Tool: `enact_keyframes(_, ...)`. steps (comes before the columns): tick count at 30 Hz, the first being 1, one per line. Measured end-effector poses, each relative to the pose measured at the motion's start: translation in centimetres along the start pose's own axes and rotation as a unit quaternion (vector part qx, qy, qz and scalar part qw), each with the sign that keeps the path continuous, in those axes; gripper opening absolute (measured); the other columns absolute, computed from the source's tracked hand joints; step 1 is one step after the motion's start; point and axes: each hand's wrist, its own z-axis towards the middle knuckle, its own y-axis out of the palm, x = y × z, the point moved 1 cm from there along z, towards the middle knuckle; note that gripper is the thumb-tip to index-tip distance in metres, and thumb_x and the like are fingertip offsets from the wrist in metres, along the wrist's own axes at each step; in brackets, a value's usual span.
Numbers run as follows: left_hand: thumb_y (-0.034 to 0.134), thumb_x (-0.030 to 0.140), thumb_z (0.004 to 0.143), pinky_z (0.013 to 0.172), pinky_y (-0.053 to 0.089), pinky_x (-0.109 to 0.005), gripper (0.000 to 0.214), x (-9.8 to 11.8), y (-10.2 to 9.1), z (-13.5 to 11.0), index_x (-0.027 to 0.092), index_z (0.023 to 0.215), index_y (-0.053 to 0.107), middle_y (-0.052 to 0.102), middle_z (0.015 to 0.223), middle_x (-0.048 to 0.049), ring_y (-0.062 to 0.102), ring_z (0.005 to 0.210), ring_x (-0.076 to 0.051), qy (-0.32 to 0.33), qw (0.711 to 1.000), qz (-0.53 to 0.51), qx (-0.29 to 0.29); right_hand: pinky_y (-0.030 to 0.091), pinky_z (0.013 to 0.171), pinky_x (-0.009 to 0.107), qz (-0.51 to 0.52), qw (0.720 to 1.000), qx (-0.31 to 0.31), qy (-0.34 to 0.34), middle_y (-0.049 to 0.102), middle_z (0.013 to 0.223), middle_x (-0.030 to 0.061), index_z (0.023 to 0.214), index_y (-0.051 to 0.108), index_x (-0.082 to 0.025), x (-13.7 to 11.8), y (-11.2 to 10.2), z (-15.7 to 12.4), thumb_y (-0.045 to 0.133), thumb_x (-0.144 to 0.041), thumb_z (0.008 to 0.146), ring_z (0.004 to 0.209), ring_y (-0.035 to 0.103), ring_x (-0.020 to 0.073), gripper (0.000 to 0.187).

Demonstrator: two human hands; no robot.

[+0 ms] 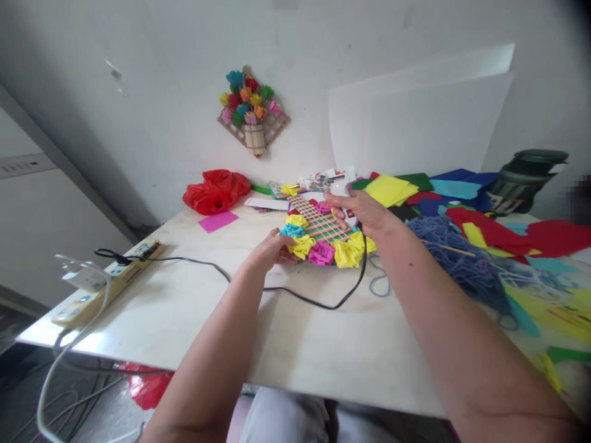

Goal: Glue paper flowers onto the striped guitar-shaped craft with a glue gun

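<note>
In my right hand (355, 209) is a white glue gun (340, 191) with a black cord, its nozzle pointing left over the far part of a craft panel. This craft panel (318, 224) lies on the table, with pink sticks and white strings crossing over a green base. Crumpled paper flowers in yellow, blue and magenta edge it, among them a magenta flower (321, 253) at the near side. My left hand (276, 248) grips the panel's near left edge beside a yellow flower (301, 247); some of its fingertips are hidden.
The glue gun's black cord (318, 303) crosses the table to a power strip (111, 280) at the left. Blue yarn (455, 252) and coloured sheets (388, 189) pile up on the right, near a dark bottle (524, 181). A red plastic bag (217, 191) lies at the back left.
</note>
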Motion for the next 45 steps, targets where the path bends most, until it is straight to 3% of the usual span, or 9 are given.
enact_keyframes(5, 0.055, 0.015, 0.068, 0.052, 0.052, -0.034, 0.088, 0.4, -0.3, -0.3, 0.016, 0.139, 0.003, 0.062, 0.068, -0.0058, 0.063, 0.052, -0.022, 0.000, 1.000, -0.016, 0.009, 0.029, 0.034, 0.021, 0.000, 1.000, 0.007, -0.002, 0.043, 0.044, -0.0076, 0.073, 0.050, -0.018, 0.1, 0.1, 0.1, 0.072, -0.039, 0.066, 0.035, 0.037, 0.0055, 0.031)
enact_keyframes(8, 0.052, 0.024, 0.071, 0.052, 0.052, -0.033, 0.062, 0.7, -0.7, -0.3, 0.012, 0.129, 0.032, 0.060, 0.063, -0.0067, 0.062, 0.052, -0.022, -0.015, 0.999, -0.041, 0.027, 0.030, 0.035, 0.022, 0.005, 1.000, 0.002, -0.018, 0.044, 0.044, -0.0078, 0.076, 0.050, -0.018, 0.3, 0.0, 0.2, 0.072, -0.038, 0.066, 0.035, 0.038, 0.0065, 0.031)
enact_keyframes(11, 0.047, 0.030, 0.075, 0.050, 0.051, -0.031, 0.033, 0.8, -1.3, 0.1, 0.010, 0.100, 0.054, 0.058, 0.057, -0.0089, 0.060, 0.049, -0.022, -0.044, 0.996, -0.055, 0.064, 0.030, 0.035, 0.022, 0.010, 1.000, 0.005, -0.016, 0.045, 0.044, -0.0079, 0.077, 0.048, -0.019, 0.5, -0.2, 0.3, 0.072, -0.039, 0.066, 0.034, 0.040, 0.0073, 0.033)
enact_keyframes(16, 0.050, 0.024, 0.075, 0.054, 0.051, -0.032, 0.023, 0.2, -2.1, 1.3, 0.011, 0.094, 0.053, 0.059, 0.056, -0.0084, 0.060, 0.050, -0.020, 0.014, 0.987, -0.081, 0.137, 0.029, 0.033, 0.022, 0.000, 1.000, 0.016, -0.010, 0.046, 0.044, -0.0069, 0.074, 0.049, -0.019, 0.5, -0.2, 0.2, 0.071, -0.038, 0.066, 0.034, 0.041, 0.0077, 0.031)
enact_keyframes(21, 0.051, 0.018, 0.076, 0.062, 0.052, -0.031, 0.022, -0.8, -2.8, 2.4, 0.011, 0.097, 0.051, 0.061, 0.068, -0.0089, 0.064, 0.060, -0.019, 0.110, 0.978, -0.143, 0.109, 0.029, 0.032, 0.021, 0.000, 1.000, 0.030, -0.004, 0.045, 0.043, -0.0069, 0.074, 0.052, -0.018, 0.5, 0.0, 0.2, 0.072, -0.034, 0.066, 0.033, 0.038, 0.0068, 0.027)
enact_keyframes(29, 0.046, 0.014, 0.078, 0.058, 0.051, -0.027, 0.019, -0.3, -2.1, 3.8, 0.013, 0.097, 0.046, 0.061, 0.077, -0.0097, 0.061, 0.059, -0.016, 0.054, 0.962, -0.259, 0.072, 0.030, 0.030, 0.021, 0.001, 1.000, 0.027, 0.008, 0.047, 0.046, -0.0054, 0.070, 0.053, -0.017, 1.0, -0.4, 0.6, 0.074, -0.040, 0.061, 0.035, 0.041, 0.0071, 0.033)
enact_keyframes(37, 0.051, 0.026, 0.078, 0.047, 0.045, -0.024, 0.012, 2.4, -2.7, 6.7, 0.015, 0.078, 0.052, 0.059, 0.068, -0.0056, 0.057, 0.052, -0.014, 0.043, 0.982, -0.160, 0.087, 0.033, 0.032, 0.023, 0.013, 1.000, 0.024, 0.014, 0.045, 0.044, -0.0061, 0.065, 0.047, -0.020, 0.9, -0.2, 0.4, 0.074, -0.040, 0.061, 0.034, 0.041, 0.0080, 0.034)
enact_keyframes(42, 0.062, 0.029, 0.070, 0.040, 0.037, -0.021, 0.015, 4.2, -1.4, 9.5, 0.014, 0.071, 0.059, 0.056, 0.057, -0.0022, 0.050, 0.043, -0.011, 0.008, 0.993, -0.022, 0.115, 0.032, 0.032, 0.023, 0.020, 1.000, 0.016, 0.017, 0.046, 0.044, -0.0062, 0.062, 0.041, -0.021, 1.1, -0.2, 0.5, 0.074, -0.040, 0.061, 0.033, 0.041, 0.0084, 0.038)
enact_keyframes(45, 0.066, 0.023, 0.067, 0.043, 0.041, -0.025, 0.014, 5.0, -0.6, 10.5, 0.014, 0.075, 0.060, 0.059, 0.056, -0.0047, 0.054, 0.046, -0.016, -0.031, 0.994, -0.007, 0.108, 0.031, 0.031, 0.023, 0.021, 0.999, 0.020, 0.022, 0.046, 0.044, -0.0062, 0.062, 0.040, -0.022, 1.0, -0.4, 0.5, 0.074, -0.040, 0.061, 0.033, 0.041, 0.0087, 0.039)
